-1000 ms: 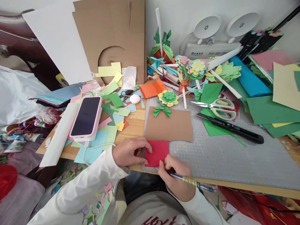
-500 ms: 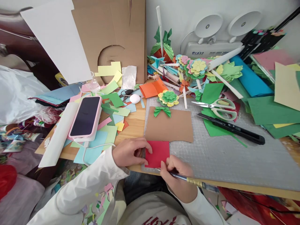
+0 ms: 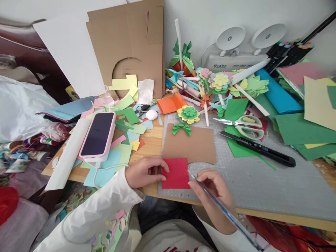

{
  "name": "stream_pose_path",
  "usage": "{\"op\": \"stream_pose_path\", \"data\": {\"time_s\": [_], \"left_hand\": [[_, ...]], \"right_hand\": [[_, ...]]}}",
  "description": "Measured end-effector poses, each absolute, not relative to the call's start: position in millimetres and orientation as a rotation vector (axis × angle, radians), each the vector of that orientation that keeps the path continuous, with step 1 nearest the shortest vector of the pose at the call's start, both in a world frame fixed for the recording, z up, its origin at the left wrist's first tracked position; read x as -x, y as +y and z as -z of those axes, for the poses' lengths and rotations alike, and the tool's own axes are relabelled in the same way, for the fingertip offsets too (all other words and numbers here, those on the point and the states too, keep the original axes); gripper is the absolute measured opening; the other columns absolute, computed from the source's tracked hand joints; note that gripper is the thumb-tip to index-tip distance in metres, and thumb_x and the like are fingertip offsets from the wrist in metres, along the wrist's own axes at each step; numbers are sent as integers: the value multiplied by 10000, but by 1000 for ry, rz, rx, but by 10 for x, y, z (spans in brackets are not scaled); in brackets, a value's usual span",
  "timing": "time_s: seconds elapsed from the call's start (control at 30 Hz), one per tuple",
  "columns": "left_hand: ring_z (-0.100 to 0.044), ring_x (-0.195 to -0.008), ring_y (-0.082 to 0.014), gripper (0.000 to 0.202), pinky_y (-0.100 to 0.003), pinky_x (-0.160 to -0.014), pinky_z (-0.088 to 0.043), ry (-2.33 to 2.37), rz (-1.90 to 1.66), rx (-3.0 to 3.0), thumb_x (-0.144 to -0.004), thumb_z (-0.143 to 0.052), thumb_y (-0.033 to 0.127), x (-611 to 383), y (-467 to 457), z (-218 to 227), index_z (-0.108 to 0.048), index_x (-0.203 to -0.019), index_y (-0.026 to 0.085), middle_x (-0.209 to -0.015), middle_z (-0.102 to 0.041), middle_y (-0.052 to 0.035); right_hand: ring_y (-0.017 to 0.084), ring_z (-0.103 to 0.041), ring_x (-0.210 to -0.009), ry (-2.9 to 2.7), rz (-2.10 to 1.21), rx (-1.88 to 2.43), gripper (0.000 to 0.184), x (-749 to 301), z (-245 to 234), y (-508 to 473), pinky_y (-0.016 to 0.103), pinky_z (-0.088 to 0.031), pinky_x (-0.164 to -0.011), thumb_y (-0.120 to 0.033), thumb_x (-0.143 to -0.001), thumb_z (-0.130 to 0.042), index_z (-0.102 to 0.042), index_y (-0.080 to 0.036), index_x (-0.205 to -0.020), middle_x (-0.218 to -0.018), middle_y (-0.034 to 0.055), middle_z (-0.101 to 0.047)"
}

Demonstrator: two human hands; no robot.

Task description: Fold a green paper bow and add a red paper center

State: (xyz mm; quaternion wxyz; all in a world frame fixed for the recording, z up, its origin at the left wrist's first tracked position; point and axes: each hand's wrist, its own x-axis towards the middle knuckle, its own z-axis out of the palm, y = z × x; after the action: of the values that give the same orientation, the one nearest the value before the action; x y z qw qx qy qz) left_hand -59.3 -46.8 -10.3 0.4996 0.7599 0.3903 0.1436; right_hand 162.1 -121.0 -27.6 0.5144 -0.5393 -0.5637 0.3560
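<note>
One smartphone in a pink case (image 3: 97,134) lies at the left. Next, the left hand (image 3: 143,171) presses its half-curled fingers on the left edge of one red paper square (image 3: 175,173), which lies on the grey cutting mat (image 3: 249,182) just below one brown cardboard sheet (image 3: 189,144). The right hand (image 3: 212,185) is closed around one thin blue pen (image 3: 225,211); a moment before it was at the square's lower edge, and now it is at the right edge with the pen slanted more steeply.

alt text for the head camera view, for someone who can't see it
A person's left hand presses a red paper square onto a grey cutting mat while the right hand holds a pen at the square's right edge. Brown card, scissors, a phone and coloured paper scraps crowd the desk beyond.
</note>
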Motion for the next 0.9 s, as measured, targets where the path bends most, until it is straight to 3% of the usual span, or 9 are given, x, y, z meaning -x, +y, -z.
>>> {"op": "stream_pose_path", "data": {"time_s": [0.07, 0.17, 0.3, 0.43, 0.53, 0.7, 0.9], "left_hand": [[-490, -586, -89, 226, -183, -514, -392, 985, -402, -1770, -840, -599, 363, 590, -456, 70, -636, -897, 148, -757, -576, -18], [-503, -592, -100, 223, -208, -554, -415, 1051, -452, -1727, -865, -561, 353, 587, -422, -15, -618, -913, 143, -730, -580, -18], [-529, -621, -108, 232, -223, -589, -435, 1072, -506, -1731, -860, -567, 317, 620, -354, -204, -538, -1032, 163, -751, -558, -1], [-550, -632, -120, 304, -236, -601, -442, 1106, -556, -1763, -875, -542, 305, 717, -270, -437, -445, -1137, 184, -704, -525, 24], [-546, -622, -113, 270, -245, -623, -451, 1161, -575, -1741, -899, -513, 301, 799, -197, -559, -448, -1132, 181, -711, -541, 18], [-479, -589, -97, 265, -211, -539, -418, 1174, -651, -1580, -903, -507, 364, 814, -30, -587, -514, -1073, 161, -711, -536, 6], [-511, -599, -92, 276, -193, -557, -417, 1102, -737, -1331, -833, -627, 353, 601, 290, -457, -582, -1001, 137, -681, -563, 12]], "right_hand": [[139, -608, -681, -1436, -816, 1357, 40, -1772, 243, -1158, 230, -510, -577, -243, -874, -554, -557, -217, -904, -861, 36, -623], [153, -657, -715, -1650, -745, 1414, 196, -1990, 192, -994, 261, -540, -655, -244, -950, -401, -594, -233, -981, -887, 42, -689], [234, -644, -1002, -2000, -438, 1334, 176, -2151, 144, -638, 377, -516, -866, -203, -916, -452, -568, -225, -1047, -1079, 96, -677], [284, -544, -1188, -2253, -246, 1212, 218, -2172, 181, -266, 463, -490, -941, -158, -864, -510, -537, -214, -1073, -1289, 147, -572], [298, -426, -1299, -2382, -253, 1153, 272, -2163, 254, -92, 506, -456, -996, -150, -840, -550, -516, -192, -1106, -1393, 170, -470], [318, -370, -1329, -2515, -359, 1188, 269, -2191, 308, -135, 531, -426, -1022, -123, -816, -566, -526, -172, -1078, -1425, 192, -421], [302, -414, -1307, -2532, -596, 1121, 430, -2380, 187, -386, 456, -473, -992, -22, -691, -583, -508, -214, -1068, -1429, 144, -432]]}}
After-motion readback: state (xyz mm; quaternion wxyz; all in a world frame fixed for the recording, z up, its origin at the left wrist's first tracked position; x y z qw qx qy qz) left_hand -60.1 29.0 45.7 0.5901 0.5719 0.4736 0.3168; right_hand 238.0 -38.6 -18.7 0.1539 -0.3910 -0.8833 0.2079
